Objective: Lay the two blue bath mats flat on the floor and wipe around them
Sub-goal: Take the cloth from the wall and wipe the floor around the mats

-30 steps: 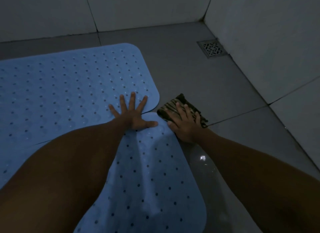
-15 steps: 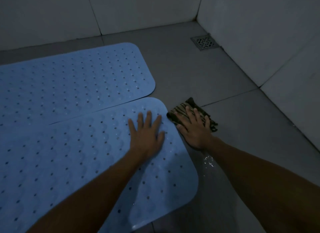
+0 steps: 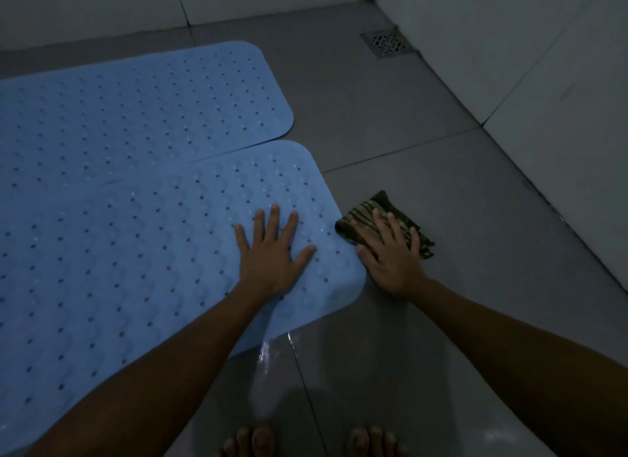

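Note:
Two blue perforated bath mats lie flat on the grey tiled floor, side by side. The far mat (image 3: 136, 110) reaches toward the back wall; the near mat (image 3: 119, 269) slightly overlaps its edge. My left hand (image 3: 272, 252) rests palm down with fingers spread on the near mat's right corner. My right hand (image 3: 390, 252) presses flat on a dark striped cloth (image 3: 367, 212) on the floor just beside that mat's right edge.
A square metal floor drain (image 3: 387, 43) sits in the far right corner. White tiled walls (image 3: 509, 65) close in at the back and right. A wet streak (image 3: 268, 351) shines on the floor below the near mat. My bare toes (image 3: 258, 439) show at the bottom.
My view has pulled back. Both hands slid nearer along the near mat's right edge, the right one dragging the cloth with it; the left moved from the seam onto the near mat.

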